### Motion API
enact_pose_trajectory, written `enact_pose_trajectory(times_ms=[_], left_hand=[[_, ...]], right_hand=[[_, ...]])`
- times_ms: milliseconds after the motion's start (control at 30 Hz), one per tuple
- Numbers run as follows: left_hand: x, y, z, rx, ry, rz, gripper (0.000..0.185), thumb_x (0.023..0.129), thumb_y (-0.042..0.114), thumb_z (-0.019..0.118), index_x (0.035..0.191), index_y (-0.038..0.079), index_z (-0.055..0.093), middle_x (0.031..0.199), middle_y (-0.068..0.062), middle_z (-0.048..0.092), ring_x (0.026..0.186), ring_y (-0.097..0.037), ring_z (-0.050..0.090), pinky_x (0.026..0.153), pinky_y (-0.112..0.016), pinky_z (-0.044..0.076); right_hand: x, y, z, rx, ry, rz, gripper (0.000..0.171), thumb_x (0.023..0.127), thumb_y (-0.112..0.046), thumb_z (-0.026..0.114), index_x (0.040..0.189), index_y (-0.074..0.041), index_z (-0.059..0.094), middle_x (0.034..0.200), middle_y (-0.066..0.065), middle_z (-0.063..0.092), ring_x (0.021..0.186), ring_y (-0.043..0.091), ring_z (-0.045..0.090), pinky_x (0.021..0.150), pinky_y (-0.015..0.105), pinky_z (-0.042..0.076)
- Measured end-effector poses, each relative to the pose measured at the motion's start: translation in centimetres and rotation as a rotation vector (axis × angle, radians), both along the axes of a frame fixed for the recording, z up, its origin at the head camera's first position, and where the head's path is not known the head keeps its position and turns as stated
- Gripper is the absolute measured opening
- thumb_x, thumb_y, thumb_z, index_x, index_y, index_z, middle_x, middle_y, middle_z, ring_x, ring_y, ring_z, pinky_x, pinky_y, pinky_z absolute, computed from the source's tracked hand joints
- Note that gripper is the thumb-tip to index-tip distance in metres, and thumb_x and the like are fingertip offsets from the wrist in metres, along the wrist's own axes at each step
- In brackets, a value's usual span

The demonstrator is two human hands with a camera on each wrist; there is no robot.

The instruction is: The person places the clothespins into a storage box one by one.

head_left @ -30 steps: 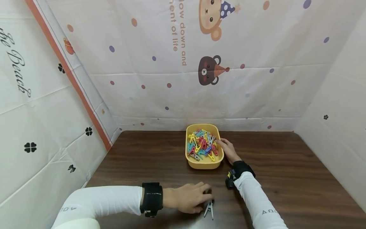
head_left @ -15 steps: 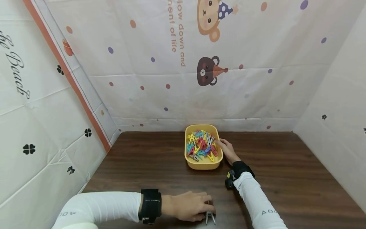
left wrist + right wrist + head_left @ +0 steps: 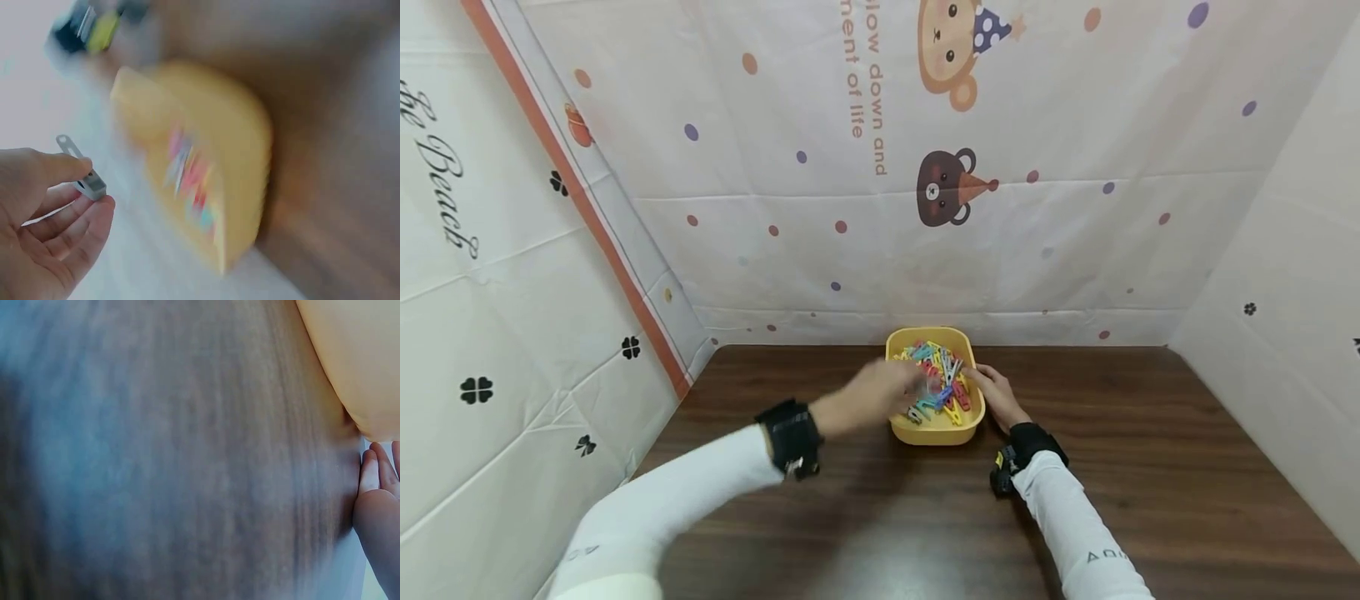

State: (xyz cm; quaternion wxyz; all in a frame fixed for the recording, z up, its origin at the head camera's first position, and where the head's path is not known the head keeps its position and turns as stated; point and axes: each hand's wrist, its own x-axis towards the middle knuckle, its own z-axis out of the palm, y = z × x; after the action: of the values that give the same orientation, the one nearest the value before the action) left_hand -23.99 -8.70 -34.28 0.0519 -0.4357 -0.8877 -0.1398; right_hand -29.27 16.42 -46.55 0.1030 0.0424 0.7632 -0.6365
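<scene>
A yellow plastic bin (image 3: 936, 435) stands on the table, holding a heap of coloured clothespins (image 3: 953, 392). My left hand (image 3: 880, 393), blurred, is over the bin's left side. In the left wrist view its thumb and fingers pinch a grey clothespin (image 3: 91, 182), apart from the heap. My right hand (image 3: 997, 396) grips the bin's right wall, with a digit over the rim and the rest along the outside. Only some fingers (image 3: 370, 472) show in the right wrist view, against the bin's outer wall.
The dark wooden table (image 3: 790, 392) runs back to a white printed cloth (image 3: 775, 267), which also hangs at the left and right. The bin is close to the back edge.
My left hand has picked the grey clothespin up from the front of the table and carried it up and forward to the bin. The right hand has stayed at the bin.
</scene>
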Motion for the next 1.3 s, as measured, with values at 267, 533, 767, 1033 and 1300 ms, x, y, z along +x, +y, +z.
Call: enact_pose_trajectory(times_ms=[267, 533, 767, 1033, 1300], left_hand=[[-10.1, 1.9, 1.7, 0.325, -0.347, 0.496, 0.034, 0.097, 0.012, 0.068, 0.126, -0.006, 0.063, 0.107, -0.022, 0.073, 0.089, -0.029, 0.073, 0.074, -0.034, 0.060], [-12.6, 5.3, -4.6, -0.093, -0.468, 0.631, 0.042, 0.094, 0.006, 0.062, 0.054, 0.012, 0.052, 0.050, 0.000, 0.049, 0.045, -0.012, 0.048, 0.049, -0.022, 0.035], [-12.8, 6.8, -5.5, -0.101, -0.483, 0.689, 0.052, 0.096, 0.001, 0.058, 0.051, 0.012, 0.035, 0.050, 0.000, 0.030, 0.044, -0.012, 0.033, 0.046, -0.025, 0.029], [-12.7, 6.2, -5.5, -0.086, -0.439, 0.650, 0.045, 0.095, 0.004, 0.054, 0.057, 0.013, 0.032, 0.059, 0.001, 0.022, 0.054, -0.014, 0.025, 0.054, -0.027, 0.029], [-8.8, 2.3, -3.4, 0.357, -0.334, 0.635, 0.031, 0.100, 0.017, 0.061, 0.124, -0.003, 0.063, 0.112, -0.020, 0.068, 0.095, -0.032, 0.068, 0.081, -0.043, 0.056]], right_hand=[[-0.4, 0.0, -0.1, 0.015, -0.035, -0.005, 0.082, 0.104, -0.064, 0.040, 0.159, -0.004, 0.030, 0.162, 0.024, 0.034, 0.149, 0.038, 0.037, 0.121, 0.052, 0.035], [0.0, -0.3, -0.2, 0.001, -0.023, 0.001, 0.070, 0.108, -0.051, 0.042, 0.157, -0.003, 0.033, 0.159, 0.025, 0.037, 0.146, 0.039, 0.041, 0.119, 0.053, 0.036], [-0.1, 0.0, -0.2, 0.020, -0.019, -0.022, 0.077, 0.104, -0.060, 0.045, 0.157, -0.004, 0.035, 0.159, 0.024, 0.038, 0.145, 0.038, 0.042, 0.119, 0.051, 0.038], [0.3, -0.3, 0.1, 0.028, 0.000, -0.021, 0.070, 0.107, -0.053, 0.042, 0.155, -0.002, 0.036, 0.157, 0.025, 0.040, 0.143, 0.039, 0.044, 0.118, 0.052, 0.039], [0.5, -0.2, 0.0, 0.036, -0.003, -0.023, 0.068, 0.108, -0.050, 0.042, 0.155, 0.000, 0.036, 0.155, 0.028, 0.041, 0.142, 0.040, 0.045, 0.117, 0.053, 0.040]])
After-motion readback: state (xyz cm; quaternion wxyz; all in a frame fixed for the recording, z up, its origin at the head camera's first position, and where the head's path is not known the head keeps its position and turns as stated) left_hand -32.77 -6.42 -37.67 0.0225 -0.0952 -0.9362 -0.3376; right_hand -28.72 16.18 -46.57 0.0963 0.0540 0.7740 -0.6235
